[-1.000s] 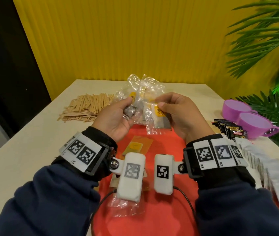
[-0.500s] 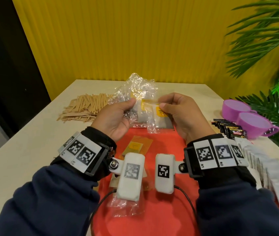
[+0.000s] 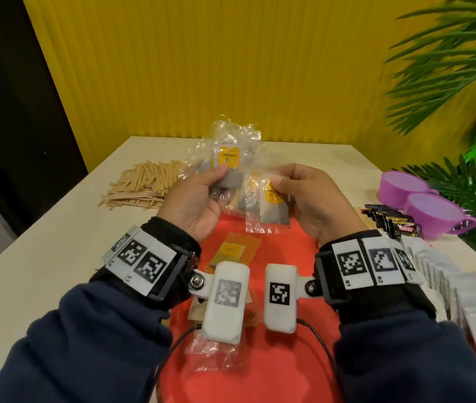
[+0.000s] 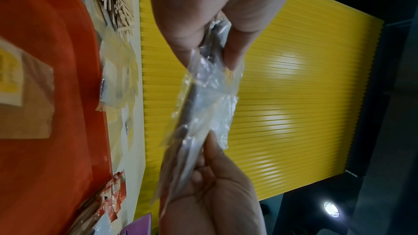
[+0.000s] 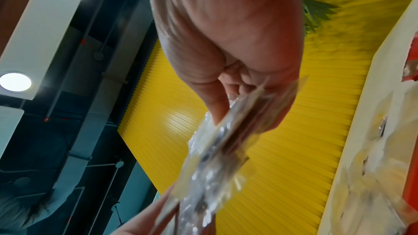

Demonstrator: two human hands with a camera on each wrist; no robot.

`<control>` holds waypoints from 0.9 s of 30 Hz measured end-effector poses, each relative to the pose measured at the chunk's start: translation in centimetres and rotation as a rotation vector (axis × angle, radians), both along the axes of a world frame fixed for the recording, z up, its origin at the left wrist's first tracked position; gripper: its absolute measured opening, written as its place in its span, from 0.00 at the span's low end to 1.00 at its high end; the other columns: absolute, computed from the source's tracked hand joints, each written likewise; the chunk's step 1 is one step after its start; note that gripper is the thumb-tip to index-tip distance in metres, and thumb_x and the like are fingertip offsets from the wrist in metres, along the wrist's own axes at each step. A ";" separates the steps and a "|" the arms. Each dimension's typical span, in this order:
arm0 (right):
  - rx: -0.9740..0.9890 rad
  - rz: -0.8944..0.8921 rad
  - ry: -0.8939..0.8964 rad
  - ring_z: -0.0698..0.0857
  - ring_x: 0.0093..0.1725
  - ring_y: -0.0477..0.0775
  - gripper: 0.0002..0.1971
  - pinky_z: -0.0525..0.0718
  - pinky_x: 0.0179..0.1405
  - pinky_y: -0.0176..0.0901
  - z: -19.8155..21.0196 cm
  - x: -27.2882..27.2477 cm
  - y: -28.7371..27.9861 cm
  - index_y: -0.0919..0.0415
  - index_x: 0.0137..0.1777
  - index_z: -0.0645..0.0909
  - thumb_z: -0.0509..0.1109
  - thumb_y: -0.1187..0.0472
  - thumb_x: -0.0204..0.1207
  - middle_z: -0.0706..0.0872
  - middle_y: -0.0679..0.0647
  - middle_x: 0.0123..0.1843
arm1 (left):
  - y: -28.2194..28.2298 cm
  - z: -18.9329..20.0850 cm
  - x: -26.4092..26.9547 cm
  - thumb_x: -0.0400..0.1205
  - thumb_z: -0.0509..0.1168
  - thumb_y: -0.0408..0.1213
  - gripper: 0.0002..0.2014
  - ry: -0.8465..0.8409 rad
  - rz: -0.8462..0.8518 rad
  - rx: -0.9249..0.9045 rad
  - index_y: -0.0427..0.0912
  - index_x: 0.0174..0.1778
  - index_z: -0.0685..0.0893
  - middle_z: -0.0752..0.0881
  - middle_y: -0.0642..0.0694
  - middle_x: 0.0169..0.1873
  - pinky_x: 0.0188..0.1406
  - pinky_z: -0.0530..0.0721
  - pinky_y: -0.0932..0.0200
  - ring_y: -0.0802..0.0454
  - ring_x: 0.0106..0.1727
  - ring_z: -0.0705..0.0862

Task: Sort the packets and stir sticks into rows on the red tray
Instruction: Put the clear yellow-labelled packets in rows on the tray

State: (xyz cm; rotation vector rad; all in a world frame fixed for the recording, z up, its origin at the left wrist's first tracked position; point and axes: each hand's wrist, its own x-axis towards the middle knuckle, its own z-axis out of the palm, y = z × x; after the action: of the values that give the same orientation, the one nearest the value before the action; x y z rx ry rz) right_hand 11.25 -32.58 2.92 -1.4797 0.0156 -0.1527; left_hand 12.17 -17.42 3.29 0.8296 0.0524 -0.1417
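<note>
Right wrist view: clear packets motion-blurred, count unreadable. Red tray near edge cut off by frame bottom, partly hidden by sleeves. Yellow label print too small to read. White sachets run off right edge.

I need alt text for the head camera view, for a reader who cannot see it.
Two hands each pinch a clear-wrapped packet with a yellow label, left hand and right hand, above a red tray. Wooden stir sticks lie piled on the table at left.

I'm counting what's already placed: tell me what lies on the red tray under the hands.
On the red tray: a brown packet with a yellow label and a clear wrapper. The wrist cameras cover whatever lies between them.
</note>
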 end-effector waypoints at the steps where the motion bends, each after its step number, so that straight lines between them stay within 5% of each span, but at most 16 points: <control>1: 0.017 0.002 0.001 0.80 0.27 0.46 0.12 0.79 0.30 0.39 0.0 0.0 -0.1 0.60 0.38 0.79 0.62 0.75 0.78 0.83 0.52 0.31 | 0.0 0.2 -0.2 0.81 0.60 0.22 0.10 0.001 -0.005 0.000 0.39 0.53 0.76 0.86 0.39 0.38 0.46 0.85 0.59 0.52 0.37 0.86; 3: 0.070 0.010 0.002 0.81 0.25 0.45 0.12 0.81 0.26 0.36 0.1 -0.1 -0.2 0.62 0.39 0.79 0.61 0.75 0.79 0.83 0.53 0.31 | 0.1 0.2 -0.2 0.81 0.58 0.21 0.11 -0.011 -0.025 0.008 0.42 0.49 0.75 0.84 0.38 0.42 0.44 0.85 0.59 0.52 0.38 0.85; 5: 0.131 0.020 -0.004 0.83 0.24 0.44 0.12 0.82 0.23 0.35 0.2 -0.1 -0.2 0.63 0.40 0.79 0.60 0.76 0.79 0.84 0.52 0.30 | 0.0 0.0 -0.1 0.80 0.58 0.19 0.19 -0.038 -0.038 0.032 0.42 0.64 0.74 0.83 0.38 0.45 0.37 0.87 0.62 0.54 0.35 0.85; 8: 0.116 0.027 -0.001 0.81 0.23 0.44 0.12 0.81 0.25 0.34 0.2 -0.1 0.2 0.62 0.38 0.77 0.60 0.77 0.78 0.81 0.52 0.28 | -0.2 -0.5 0.0 0.78 0.59 0.17 0.23 -0.044 -0.051 0.107 0.38 0.69 0.73 0.84 0.38 0.45 0.52 0.84 0.53 0.53 0.36 0.85; 11: 0.087 0.036 0.012 0.77 0.27 0.48 0.13 0.76 0.28 0.39 0.0 -0.2 0.5 0.61 0.36 0.76 0.61 0.77 0.78 0.78 0.53 0.29 | -0.3 -0.4 -0.3 0.78 0.58 0.16 0.18 -0.069 -0.092 0.143 0.39 0.59 0.78 0.84 0.48 0.27 0.31 0.84 0.64 0.60 0.23 0.81; 14: 0.072 0.034 0.026 0.75 0.28 0.49 0.13 0.74 0.29 0.40 -0.1 -0.1 0.6 0.60 0.36 0.75 0.61 0.76 0.78 0.77 0.54 0.31 | -0.4 -0.6 -0.3 0.79 0.56 0.15 0.24 -0.100 -0.118 0.158 0.37 0.70 0.73 0.83 0.52 0.22 0.21 0.79 0.68 0.62 0.19 0.79; 17: 0.082 0.020 0.045 0.77 0.25 0.48 0.13 0.76 0.27 0.38 -0.2 0.0 0.6 0.60 0.36 0.75 0.61 0.75 0.78 0.78 0.53 0.29 | -0.2 -0.5 -0.2 0.78 0.58 0.17 0.26 -0.100 -0.131 0.166 0.33 0.74 0.69 0.85 0.45 0.35 0.29 0.85 0.65 0.58 0.29 0.83; 19: 0.092 0.011 0.050 0.78 0.20 0.43 0.12 0.77 0.21 0.33 -0.2 0.2 0.5 0.60 0.36 0.75 0.61 0.75 0.79 0.80 0.50 0.25 | -0.1 -0.7 -0.1 0.77 0.60 0.19 0.27 -0.096 -0.150 0.158 0.34 0.75 0.69 0.86 0.37 0.49 0.46 0.87 0.56 0.51 0.44 0.84; 20: 0.097 -0.001 0.049 0.78 0.19 0.42 0.12 0.78 0.20 0.32 -0.3 0.2 0.4 0.60 0.37 0.75 0.62 0.75 0.78 0.80 0.50 0.25 | -0.2 -0.7 -0.1 0.77 0.61 0.20 0.27 -0.098 -0.151 0.160 0.35 0.74 0.71 0.85 0.36 0.52 0.49 0.85 0.53 0.48 0.46 0.83; 24: 0.125 -0.073 0.021 0.81 0.26 0.45 0.09 0.81 0.26 0.38 -0.3 0.4 0.1 0.61 0.42 0.76 0.63 0.76 0.77 0.79 0.54 0.34 | 0.0 -0.6 0.3 0.81 0.60 0.28 0.10 -0.083 -0.115 0.097 0.36 0.58 0.77 0.84 0.45 0.31 0.35 0.80 0.59 0.54 0.32 0.81; 27: 0.207 -0.122 0.018 0.82 0.26 0.42 0.14 0.82 0.24 0.36 -0.3 0.6 -0.3 0.63 0.60 0.72 0.64 0.76 0.77 0.79 0.55 0.42 | 0.4 -0.4 0.6 0.83 0.60 0.33 0.04 -0.007 -0.054 0.047 0.39 0.46 0.79 0.86 0.40 0.45 0.32 0.85 0.62 0.50 0.40 0.85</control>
State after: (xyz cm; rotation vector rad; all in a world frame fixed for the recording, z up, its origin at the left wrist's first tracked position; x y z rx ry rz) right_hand 11.84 -32.89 2.58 -1.2733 0.1325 -0.2300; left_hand 12.79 -16.99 2.91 0.8788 0.0267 -0.1885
